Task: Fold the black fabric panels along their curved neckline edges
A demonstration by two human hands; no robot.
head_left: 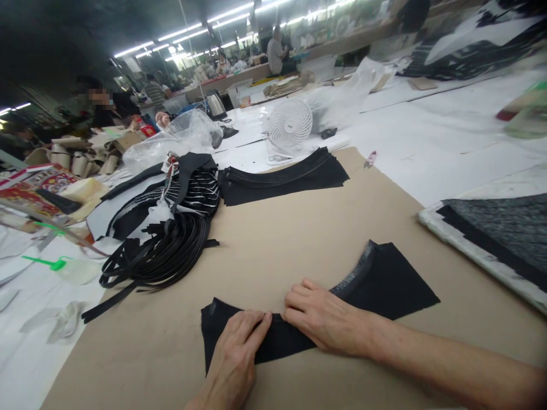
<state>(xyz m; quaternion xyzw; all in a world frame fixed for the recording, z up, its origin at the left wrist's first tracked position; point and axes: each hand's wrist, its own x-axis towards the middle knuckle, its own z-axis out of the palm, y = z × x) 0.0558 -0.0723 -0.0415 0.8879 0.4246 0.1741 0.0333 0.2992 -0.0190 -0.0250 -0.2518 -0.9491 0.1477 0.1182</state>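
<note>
A curved black fabric piece (384, 282) lies on the brown paper sheet (299, 228) close to me. My left hand (235, 353) rests flat on its left part, fingers stretched out and together. My right hand (325, 319) presses on the middle of the piece, fingers curled down onto its upper edge. The two hands almost meet at the fingertips. Neither hand lifts the fabric off the paper.
A stack of black curved pieces (282, 176) lies further back. A bundle of black strips (162, 256) and striped fabric (192, 191) sits to the left. A small white fan (289, 125), plastic bags (179, 136) and a grey-black fabric stack (504, 233) stand around. People work in the background.
</note>
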